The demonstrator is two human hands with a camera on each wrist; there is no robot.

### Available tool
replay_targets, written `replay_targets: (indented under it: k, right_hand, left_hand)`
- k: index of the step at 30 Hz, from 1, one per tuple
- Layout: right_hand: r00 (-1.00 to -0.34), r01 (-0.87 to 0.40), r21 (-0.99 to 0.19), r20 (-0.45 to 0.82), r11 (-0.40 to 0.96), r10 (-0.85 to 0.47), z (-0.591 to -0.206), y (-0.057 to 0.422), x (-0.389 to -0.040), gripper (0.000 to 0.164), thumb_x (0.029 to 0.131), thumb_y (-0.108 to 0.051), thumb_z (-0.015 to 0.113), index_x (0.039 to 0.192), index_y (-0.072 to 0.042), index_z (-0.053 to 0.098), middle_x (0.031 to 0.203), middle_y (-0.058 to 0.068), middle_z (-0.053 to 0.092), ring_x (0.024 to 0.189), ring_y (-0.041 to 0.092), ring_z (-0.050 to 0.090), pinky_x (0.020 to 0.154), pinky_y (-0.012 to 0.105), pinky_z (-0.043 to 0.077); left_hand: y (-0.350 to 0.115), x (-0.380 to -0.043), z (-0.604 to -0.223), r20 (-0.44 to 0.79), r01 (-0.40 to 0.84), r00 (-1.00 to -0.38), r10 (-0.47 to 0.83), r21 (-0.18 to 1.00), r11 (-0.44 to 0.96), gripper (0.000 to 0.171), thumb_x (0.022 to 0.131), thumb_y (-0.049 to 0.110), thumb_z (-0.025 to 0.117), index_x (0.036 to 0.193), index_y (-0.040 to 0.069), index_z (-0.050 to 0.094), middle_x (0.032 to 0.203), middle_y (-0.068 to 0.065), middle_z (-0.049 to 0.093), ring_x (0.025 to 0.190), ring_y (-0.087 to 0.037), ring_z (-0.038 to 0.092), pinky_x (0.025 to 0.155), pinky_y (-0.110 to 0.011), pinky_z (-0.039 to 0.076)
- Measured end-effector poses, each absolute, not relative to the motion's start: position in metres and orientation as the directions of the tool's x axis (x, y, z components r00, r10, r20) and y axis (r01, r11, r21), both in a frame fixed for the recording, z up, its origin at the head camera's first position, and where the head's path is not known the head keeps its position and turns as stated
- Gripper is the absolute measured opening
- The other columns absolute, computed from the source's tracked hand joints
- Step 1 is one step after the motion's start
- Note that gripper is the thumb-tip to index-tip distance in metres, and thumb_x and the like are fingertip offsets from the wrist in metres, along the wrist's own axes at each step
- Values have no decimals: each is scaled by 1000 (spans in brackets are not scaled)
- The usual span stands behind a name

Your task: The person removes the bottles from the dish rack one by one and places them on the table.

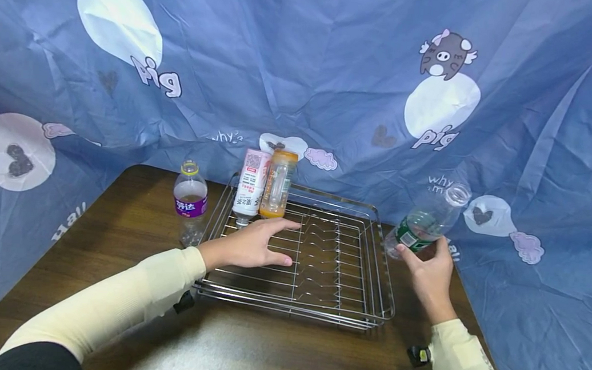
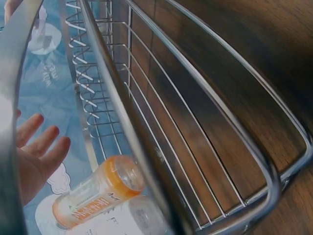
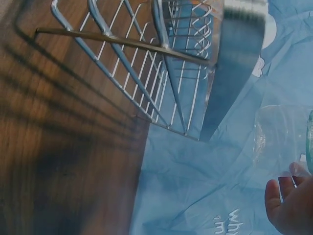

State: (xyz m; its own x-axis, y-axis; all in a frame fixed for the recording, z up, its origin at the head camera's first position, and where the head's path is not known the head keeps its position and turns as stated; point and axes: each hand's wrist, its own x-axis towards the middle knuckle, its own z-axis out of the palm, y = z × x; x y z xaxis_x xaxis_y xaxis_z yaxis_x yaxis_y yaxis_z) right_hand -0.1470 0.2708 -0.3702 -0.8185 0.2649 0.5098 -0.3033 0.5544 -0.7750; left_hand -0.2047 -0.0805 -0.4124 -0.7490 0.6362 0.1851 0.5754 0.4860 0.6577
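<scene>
Right hand [image 1: 431, 277] grips a clear, green-labelled plastic bottle [image 1: 421, 225], tilted beside a rectangular silver wire rack [image 1: 287, 306]; the left hand [image 1: 250, 244], thumb and fingers parted, empty, hovers over the rack near an orange-and-clear plastic bottle [image 1: 279, 184].

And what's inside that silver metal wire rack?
A white-labelled plastic bottle and a clear-and-orange plastic bottle, side by side. In the head view, the left hand hides part of the rack, so anything directly beneath can't be seen.
</scene>
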Motion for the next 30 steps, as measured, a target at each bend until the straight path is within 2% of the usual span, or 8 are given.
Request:
replay_targets:
  k: [6,13,21,30]
  right_hand:
    - [-813,-254,-763,501,594,297,-381,284,-156,50,79,4,80,121,14,54,91,-7,58,76,-3,55,65,9,45]
    - [-829,-180,-782,447,596,336,-412,313,-176,55,81,-5,83,127,5,55,97,5,62,78,-1,56,65,9,46]
    - [-855,-151,-824,386,547,346,-425,325,-183,63,82,-4,82,135,2,49,115,14,62,89,-2,58,75,8,48]
    - [-855,-126,-806,384,578,349,-431,328,-185,62,82,-7,82,134,3,49,116,16,62,88,-3,56,76,8,46]
  left_hand:
    - [-82,-204,-412,178,571,-752,635,656,493,80,84,43,81,150,15,47,149,-9,51,138,-28,46,116,-46,34]
    - [-83,-202,-412,183,579,-750,635,646,498,79,84,44,81,150,15,47,149,-10,51,137,-29,47,115,-48,35]
    - [-84,-202,-413,187,582,-749,635,644,496,79,84,44,81,150,15,48,148,-9,52,137,-28,47,115,-47,36]
    - [-86,-203,-414,178,576,-754,633,642,506,80,85,45,80,151,14,46,149,-6,52,138,-27,46,116,-46,34]
